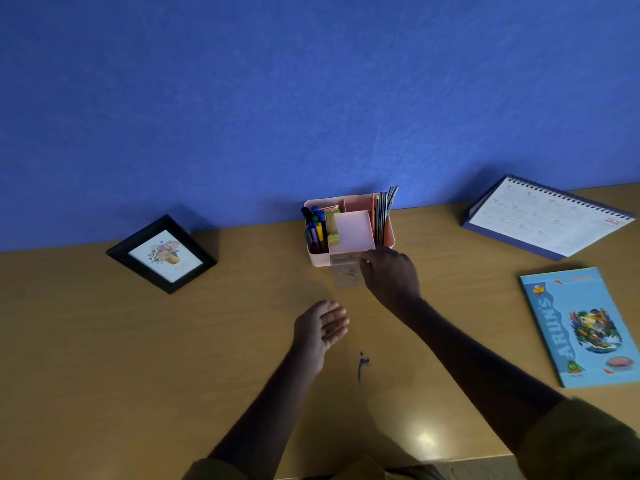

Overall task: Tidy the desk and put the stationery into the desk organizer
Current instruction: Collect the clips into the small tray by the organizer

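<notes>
Your right hand [388, 271] pinches a clear pouch [344, 273]; left hand [322, 325] open, empty.
Organizer [349, 226] at the desk's back edge looks nearly full; pouch remains.

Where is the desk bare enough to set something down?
Bare wood lies between the picture frame and the organizer, and between the right hand and the notebook. In front of the organizer, the small clear bag crowds it.

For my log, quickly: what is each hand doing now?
Left hand: open, palm up, empty.
Right hand: pinching a small clear bag by the organizer.
</notes>
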Motion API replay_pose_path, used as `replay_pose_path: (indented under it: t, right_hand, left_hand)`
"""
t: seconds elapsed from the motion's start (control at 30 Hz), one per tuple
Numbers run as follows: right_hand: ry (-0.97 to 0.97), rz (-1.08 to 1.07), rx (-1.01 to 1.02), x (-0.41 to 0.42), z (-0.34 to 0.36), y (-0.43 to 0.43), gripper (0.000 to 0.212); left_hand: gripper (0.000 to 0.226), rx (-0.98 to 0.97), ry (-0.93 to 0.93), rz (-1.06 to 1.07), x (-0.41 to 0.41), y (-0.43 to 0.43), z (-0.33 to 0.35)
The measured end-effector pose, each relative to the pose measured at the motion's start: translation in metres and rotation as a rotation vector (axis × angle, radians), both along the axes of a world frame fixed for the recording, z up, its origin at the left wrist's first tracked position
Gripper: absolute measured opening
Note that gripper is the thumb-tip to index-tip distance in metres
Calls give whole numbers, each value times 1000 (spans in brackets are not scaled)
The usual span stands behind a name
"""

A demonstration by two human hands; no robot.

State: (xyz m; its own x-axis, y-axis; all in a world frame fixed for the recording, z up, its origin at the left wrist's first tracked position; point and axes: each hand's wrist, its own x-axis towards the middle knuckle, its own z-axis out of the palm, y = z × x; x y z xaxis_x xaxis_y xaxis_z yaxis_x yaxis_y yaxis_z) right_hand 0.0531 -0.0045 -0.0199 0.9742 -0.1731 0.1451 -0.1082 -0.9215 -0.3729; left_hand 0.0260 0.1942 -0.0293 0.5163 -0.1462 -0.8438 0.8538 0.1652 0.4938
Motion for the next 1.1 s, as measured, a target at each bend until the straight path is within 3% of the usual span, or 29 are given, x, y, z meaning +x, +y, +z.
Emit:
replay_pose_path:
  t: [0.07, 0.13, 0.23, 0.3, 0.37, 0.63, 1.1]
  right_hand:
    - [-51, -173, 305, -17, 5, 5, 15]
    - [15, -457, 664, -36, 1, 12, 12]
    - [166, -858, 1348, -53, -3, 21, 7]
    - [212, -990, 1695, -57, 0, 26, 6]
    - [204, -1011, 1887, -57, 2, 31, 13]
    - [186, -980, 2033, -38, 10, 34, 40]
    - [190, -973, 1998, 1, 16, 28, 22]
  left_hand:
    - [41, -112, 67, 132, 4, 2, 0]
    - [51, -183, 97, 200, 6, 2, 3]
    - [64, -271, 147, 268, 9, -2, 7]
    - [69, -310, 173, 320, 12, -5, 8]
    - [73, -331, 184, 370, 13, -8, 10]
    - [76, -369, 171, 437, 22, -16, 14]
    - [77, -390, 118, 421, 47, -38, 22]
